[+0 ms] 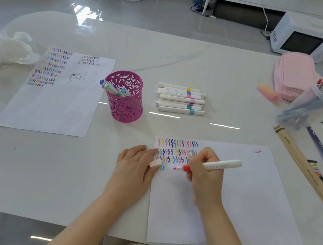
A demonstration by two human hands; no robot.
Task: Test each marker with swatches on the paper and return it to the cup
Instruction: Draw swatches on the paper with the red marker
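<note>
Right hand (204, 177) fingers grip a red marker (221, 165) on the paper (249, 198); left hand (133, 166) pinches a cap (155, 163); pink cup (124, 106) at the centre of the frame.

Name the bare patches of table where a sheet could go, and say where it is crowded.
Free: the near-left table, bordered by the left sheet, the left hand and the near edge; also the far strip beyond the pink cup and marker pile. Crowded: the right side, with pouch, pen tub and rulers.
</note>
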